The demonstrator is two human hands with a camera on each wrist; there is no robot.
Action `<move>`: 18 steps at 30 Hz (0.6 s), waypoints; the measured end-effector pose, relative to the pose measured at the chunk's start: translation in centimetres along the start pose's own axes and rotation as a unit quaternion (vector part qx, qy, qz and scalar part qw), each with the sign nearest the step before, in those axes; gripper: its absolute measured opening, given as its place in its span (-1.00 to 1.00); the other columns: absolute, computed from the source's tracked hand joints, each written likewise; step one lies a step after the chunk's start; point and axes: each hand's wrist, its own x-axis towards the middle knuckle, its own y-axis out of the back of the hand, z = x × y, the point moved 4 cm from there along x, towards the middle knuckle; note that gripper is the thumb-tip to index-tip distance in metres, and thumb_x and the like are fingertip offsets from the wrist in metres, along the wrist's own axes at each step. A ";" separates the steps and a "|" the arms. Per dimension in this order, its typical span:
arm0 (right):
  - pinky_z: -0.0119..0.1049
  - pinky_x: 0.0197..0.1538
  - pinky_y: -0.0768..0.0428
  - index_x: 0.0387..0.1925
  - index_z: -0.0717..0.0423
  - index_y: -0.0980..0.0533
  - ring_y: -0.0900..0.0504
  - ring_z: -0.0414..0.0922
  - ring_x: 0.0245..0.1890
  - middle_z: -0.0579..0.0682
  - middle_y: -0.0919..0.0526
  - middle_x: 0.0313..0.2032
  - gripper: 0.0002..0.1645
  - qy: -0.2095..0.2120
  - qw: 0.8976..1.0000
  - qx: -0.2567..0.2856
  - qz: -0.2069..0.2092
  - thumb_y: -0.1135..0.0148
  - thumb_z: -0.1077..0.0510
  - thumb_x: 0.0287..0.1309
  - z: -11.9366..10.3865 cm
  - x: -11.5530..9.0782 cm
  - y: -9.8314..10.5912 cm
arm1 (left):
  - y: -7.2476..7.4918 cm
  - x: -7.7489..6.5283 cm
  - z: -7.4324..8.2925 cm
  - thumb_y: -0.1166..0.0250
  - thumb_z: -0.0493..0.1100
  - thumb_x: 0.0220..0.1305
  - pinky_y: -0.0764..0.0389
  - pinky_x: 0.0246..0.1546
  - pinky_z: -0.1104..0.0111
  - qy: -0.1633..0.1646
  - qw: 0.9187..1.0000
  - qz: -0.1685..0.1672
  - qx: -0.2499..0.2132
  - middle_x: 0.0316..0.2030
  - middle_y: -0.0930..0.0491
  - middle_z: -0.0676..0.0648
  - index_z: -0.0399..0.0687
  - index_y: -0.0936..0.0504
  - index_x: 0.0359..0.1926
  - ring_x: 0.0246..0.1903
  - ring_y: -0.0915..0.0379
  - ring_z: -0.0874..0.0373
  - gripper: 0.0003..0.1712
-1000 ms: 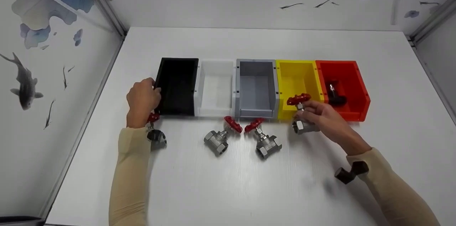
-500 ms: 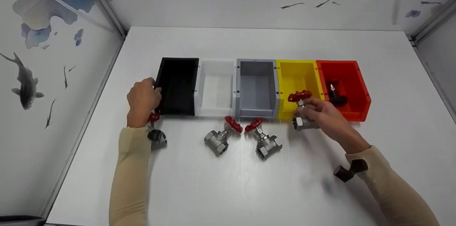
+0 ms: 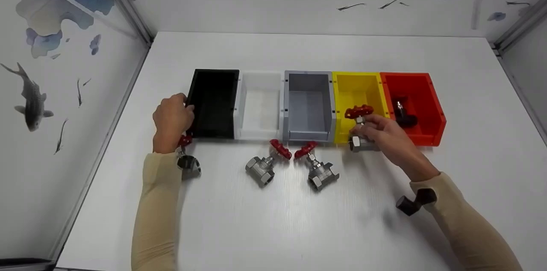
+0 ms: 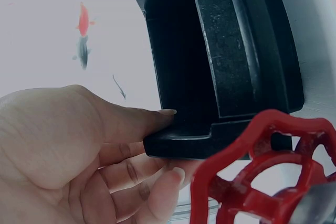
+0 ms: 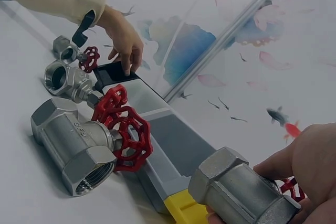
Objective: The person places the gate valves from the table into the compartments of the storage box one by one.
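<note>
In the head view, my right hand [image 3: 391, 140] holds a metal valve [image 3: 361, 142] with a red handwheel by its neck, at the front lip of the yellow bin [image 3: 341, 130]. The right wrist view shows that valve's hexagonal body [image 5: 244, 190] close up. My left hand [image 3: 173, 119] pinches the side wall of the black bin [image 3: 213, 132] between thumb and fingers. Two more valves lie on the table: one to the left [image 3: 260, 170], one to the right [image 3: 322, 175]. Beside my left wrist, a third valve's red handwheel [image 3: 184, 140] shows; its body is partly hidden.
A white bin [image 3: 260, 134], a grey bin [image 3: 308, 135] and a red bin [image 3: 433, 130] complete the row. Inside the red bin lies a dark piece [image 3: 404, 119] with a silver stem. Printed panels [image 3: 273, 1] wall the table's back and sides.
My right hand has moved slightly away from me, carrying the valve toward the yellow bin. The left hand stays on the black bin, and the valves on the table have not moved.
</note>
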 end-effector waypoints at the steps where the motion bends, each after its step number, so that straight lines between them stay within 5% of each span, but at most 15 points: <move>1: -0.21 0.16 -0.42 0.34 0.12 -0.31 -0.51 0.00 0.05 0.11 -0.61 0.11 -0.30 0.000 1.000 0.004 0.002 -0.13 -0.20 0.37 -0.1 0.1 0.0 | 0.0 0.0 0.0 -0.14 -0.18 0.42 -0.58 -0.23 -0.11 0.001 1.000 -0.001 0.000 -0.11 -0.64 -0.44 -0.42 -0.55 0.11 -0.17 -0.61 -0.33 -0.60; 8: -0.14 0.28 -0.28 0.36 0.15 -0.29 -0.46 0.00 0.07 0.11 -0.60 0.11 -0.27 -0.001 1.000 0.005 0.019 -0.13 -0.20 0.37 -0.2 0.6 0.0 | 0.1 -0.1 0.1 -0.14 -0.17 0.43 -0.58 -0.24 -0.12 0.004 1.000 -0.007 0.000 -0.11 -0.64 -0.44 -0.41 -0.55 0.10 -0.17 -0.61 -0.34 -0.60; 18: -0.20 0.18 -0.34 0.35 0.16 -0.32 -0.45 0.00 0.02 0.13 -0.61 0.08 -0.27 0.016 1.000 0.009 0.024 -0.15 -0.19 0.36 -0.6 0.9 -0.3 | 0.0 0.0 0.1 -0.14 -0.18 0.42 -0.58 -0.24 -0.12 0.003 1.000 -0.003 -0.003 -0.12 -0.65 -0.43 -0.41 -0.57 0.08 -0.18 -0.61 -0.33 -0.62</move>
